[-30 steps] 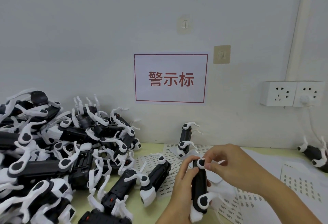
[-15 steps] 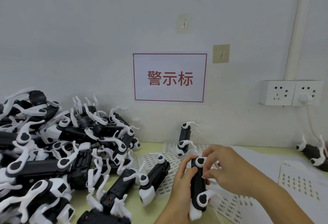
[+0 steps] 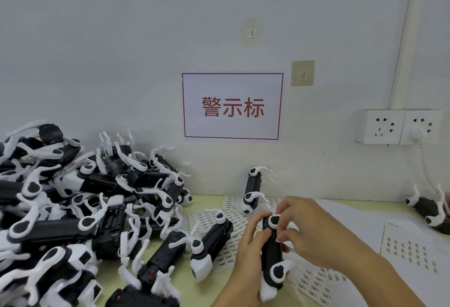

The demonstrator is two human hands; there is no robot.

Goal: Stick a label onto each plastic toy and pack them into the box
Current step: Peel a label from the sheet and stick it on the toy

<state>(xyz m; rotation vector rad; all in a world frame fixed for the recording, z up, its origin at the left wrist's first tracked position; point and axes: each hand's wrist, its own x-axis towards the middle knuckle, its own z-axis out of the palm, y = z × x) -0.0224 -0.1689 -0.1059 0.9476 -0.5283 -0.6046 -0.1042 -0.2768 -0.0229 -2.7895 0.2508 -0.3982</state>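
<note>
From the head camera, a person's two bare hands meet low and right of centre over a pale green tabletop [image 3: 214,280]. The left hand [image 3: 250,246] wraps its curled fingers round the left flank of a black-and-white plastic toy [image 3: 272,255], a long dark body with white leg-like pieces, held upright and lifted a little off the table. The right hand [image 3: 314,236] comes in from the right; its thumb and forefinger are bent together against the upper part of the toy's body, just under the round white joint at the top. A small white scrap shows under the fingertip there, likely a label, though it is too small to be sure. So both hands are closed on the same toy.

To the left, a large heap of matching toys [image 3: 73,209] spreads across the table and up against the wall. One more toy [image 3: 210,241] lies on its own between the heap and the hands, and another [image 3: 253,192] stands leaning at the wall just behind them. A further one [image 3: 428,209] lies at the far right edge.

Sheets of small printed labels [image 3: 229,224] lie flat under and around the hands, with more label sheets [image 3: 409,246] to the right.

On the wall hang a red-bordered sign [image 3: 232,107] with red characters, two stick-on hooks above it, and a double power socket [image 3: 397,126] at right.
</note>
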